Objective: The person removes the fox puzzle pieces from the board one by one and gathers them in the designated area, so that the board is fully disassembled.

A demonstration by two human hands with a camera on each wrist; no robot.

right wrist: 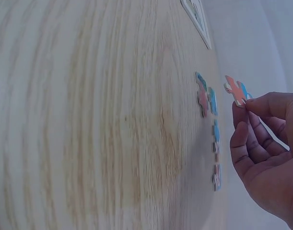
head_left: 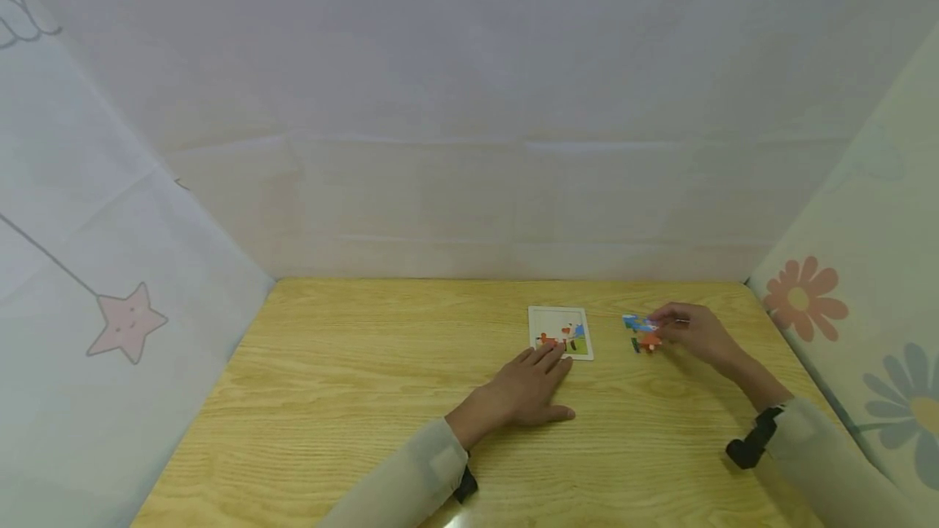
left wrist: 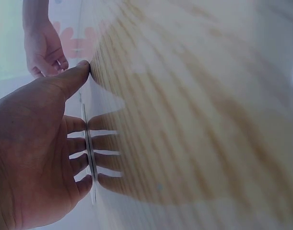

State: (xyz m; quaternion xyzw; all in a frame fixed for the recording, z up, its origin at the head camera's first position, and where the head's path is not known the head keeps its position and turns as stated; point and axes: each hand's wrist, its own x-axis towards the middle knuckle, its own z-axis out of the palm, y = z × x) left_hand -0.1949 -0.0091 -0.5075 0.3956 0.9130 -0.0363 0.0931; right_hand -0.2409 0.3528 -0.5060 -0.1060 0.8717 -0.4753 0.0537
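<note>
A white-framed jigsaw board [head_left: 541, 318], with part of a coloured picture in it, lies near the table's far side. My left hand [head_left: 522, 391] lies with its fingers straight over the board's near edge, thumb spread out to the side. In the left wrist view those fingers [left wrist: 78, 143] touch the thin board edge. Right of the board, my right hand [head_left: 697, 336] pinches an orange and blue jigsaw piece [right wrist: 237, 91] between thumb and fingers, raised off the table. Below it lie several loose jigsaw pieces [right wrist: 203, 101], flat on the wood.
The wood-grain table [head_left: 352, 365] meets a pale cloth wall [head_left: 411, 202] at its far edge. Printed side cloths flank it, a pink star [head_left: 128, 322] on the left and flowers [head_left: 803, 298] on the right. Each wrist wears a black camera mount [head_left: 756, 440].
</note>
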